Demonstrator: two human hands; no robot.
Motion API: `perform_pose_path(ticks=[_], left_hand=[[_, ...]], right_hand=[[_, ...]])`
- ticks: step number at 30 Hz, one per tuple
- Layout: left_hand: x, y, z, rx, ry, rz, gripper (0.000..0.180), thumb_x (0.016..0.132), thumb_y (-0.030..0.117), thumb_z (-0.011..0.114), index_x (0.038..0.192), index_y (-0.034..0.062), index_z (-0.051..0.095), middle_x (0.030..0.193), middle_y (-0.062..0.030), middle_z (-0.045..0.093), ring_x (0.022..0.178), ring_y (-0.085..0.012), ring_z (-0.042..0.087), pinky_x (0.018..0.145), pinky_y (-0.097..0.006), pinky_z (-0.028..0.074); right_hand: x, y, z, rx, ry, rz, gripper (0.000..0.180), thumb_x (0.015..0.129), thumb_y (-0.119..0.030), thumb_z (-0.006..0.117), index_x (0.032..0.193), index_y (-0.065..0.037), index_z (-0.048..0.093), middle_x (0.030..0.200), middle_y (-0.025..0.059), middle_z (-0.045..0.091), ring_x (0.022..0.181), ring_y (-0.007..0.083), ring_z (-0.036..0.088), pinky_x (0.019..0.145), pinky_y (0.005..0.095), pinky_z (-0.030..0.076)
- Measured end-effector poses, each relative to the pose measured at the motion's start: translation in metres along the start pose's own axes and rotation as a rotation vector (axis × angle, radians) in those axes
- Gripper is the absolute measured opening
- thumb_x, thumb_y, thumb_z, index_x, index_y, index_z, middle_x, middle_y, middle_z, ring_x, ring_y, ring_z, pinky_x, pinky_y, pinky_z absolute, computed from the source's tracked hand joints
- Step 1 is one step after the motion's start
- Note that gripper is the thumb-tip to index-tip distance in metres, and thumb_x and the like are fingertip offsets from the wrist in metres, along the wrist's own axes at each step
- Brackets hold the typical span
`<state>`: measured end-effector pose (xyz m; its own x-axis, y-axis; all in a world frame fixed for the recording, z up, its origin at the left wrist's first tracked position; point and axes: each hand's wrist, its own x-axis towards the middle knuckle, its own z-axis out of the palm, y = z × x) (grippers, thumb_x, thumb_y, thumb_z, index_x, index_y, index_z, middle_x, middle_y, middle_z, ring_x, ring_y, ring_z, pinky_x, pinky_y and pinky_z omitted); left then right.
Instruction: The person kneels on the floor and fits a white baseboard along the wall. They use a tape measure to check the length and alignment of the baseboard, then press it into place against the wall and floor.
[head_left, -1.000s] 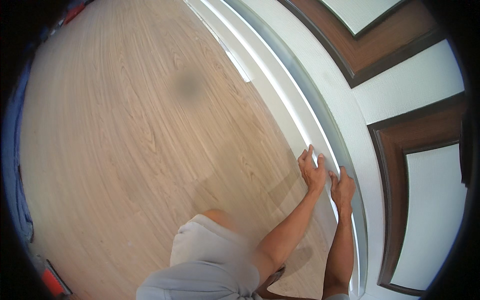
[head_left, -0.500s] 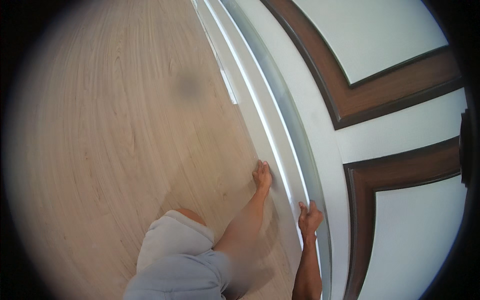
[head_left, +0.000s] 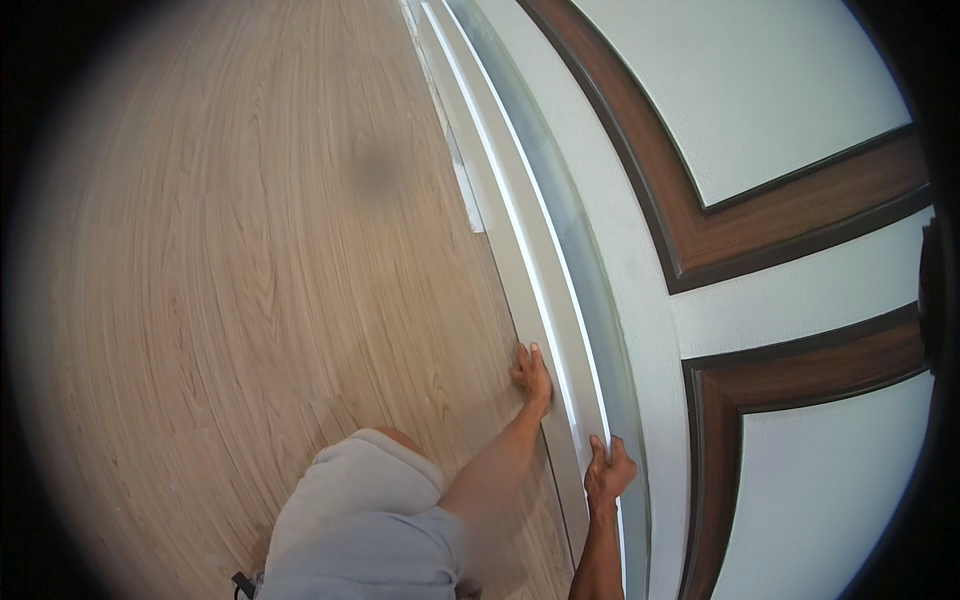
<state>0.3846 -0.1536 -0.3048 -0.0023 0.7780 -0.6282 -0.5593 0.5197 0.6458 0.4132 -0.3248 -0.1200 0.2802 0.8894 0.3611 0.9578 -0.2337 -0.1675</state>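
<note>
A long white skirting board (head_left: 512,215) with a raised ridge runs along the foot of the wall, from the top of the view down to me. My left hand (head_left: 533,375) is at its floor-side edge, thumb and fingers curled against it. Farther down and to the right, my right hand (head_left: 610,470) grips the board's upper edge, thumb on the face and the other fingers over the top. Parts of the fingers of both hands are hidden behind the board or the hands themselves.
Wood-look flooring (head_left: 240,230) fills the left side. A short white strip (head_left: 467,198) lies where floor meets board. A grey-green band (head_left: 560,185) runs above the board, then a white wall with brown frame moulding (head_left: 700,440). A small dark object (head_left: 243,583) shows beside my knee.
The whole view has shifted, so wall, board and hands appear lower. Both hands keep their hold on the board. A dark line now shows more plainly along its floor-side edge.
</note>
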Motion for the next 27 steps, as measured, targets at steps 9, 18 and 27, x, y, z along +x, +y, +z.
perform_pose_path(ticks=[9, 18, 27], left_hand=[[-0.003, 0.038, -0.028, -0.301, -0.104, -0.156, 0.129, 0.084, 0.079, 0.070, 0.165, -0.0052, 0.016, 0.171, -0.0296, 0.019, 0.159, -0.0405, 0.021, 0.128, -0.055, 0.023], [-0.009, 0.067, -0.108, -0.201, -0.121, -0.166, 0.140, 0.077, 0.086, 0.071, 0.164, -0.0094, 0.016, 0.171, -0.0313, 0.016, 0.158, -0.0428, 0.021, 0.126, -0.060, 0.024], [-0.048, 0.088, -0.148, -0.172, 0.145, -0.232, 0.139, 0.075, 0.086, 0.073, 0.159, -0.0136, 0.024, 0.165, -0.0311, 0.031, 0.154, -0.0420, 0.032, 0.123, -0.055, 0.033]], right_hand=[[0.003, -0.019, -0.021, -0.089, -0.023, -0.048, 0.026, 0.091, -0.021, 0.081, 0.091, 0.003, 0.071, 0.066, 0.0258, 0.062, 0.055, 0.0438, 0.062, 0.052, 0.0485, 0.046], [0.019, -0.067, -0.056, 0.005, -0.127, 0.058, 0.027, 0.091, -0.020, 0.080, 0.094, 0.005, 0.072, 0.080, 0.0291, 0.069, 0.069, 0.0457, 0.069, 0.068, 0.0487, 0.052], [0.033, -0.083, -0.060, 0.109, -0.153, -0.015, 0.029, 0.090, -0.021, 0.082, 0.097, 0.006, 0.073, 0.081, 0.0248, 0.073, 0.075, 0.0358, 0.074, 0.073, 0.0453, 0.054]])
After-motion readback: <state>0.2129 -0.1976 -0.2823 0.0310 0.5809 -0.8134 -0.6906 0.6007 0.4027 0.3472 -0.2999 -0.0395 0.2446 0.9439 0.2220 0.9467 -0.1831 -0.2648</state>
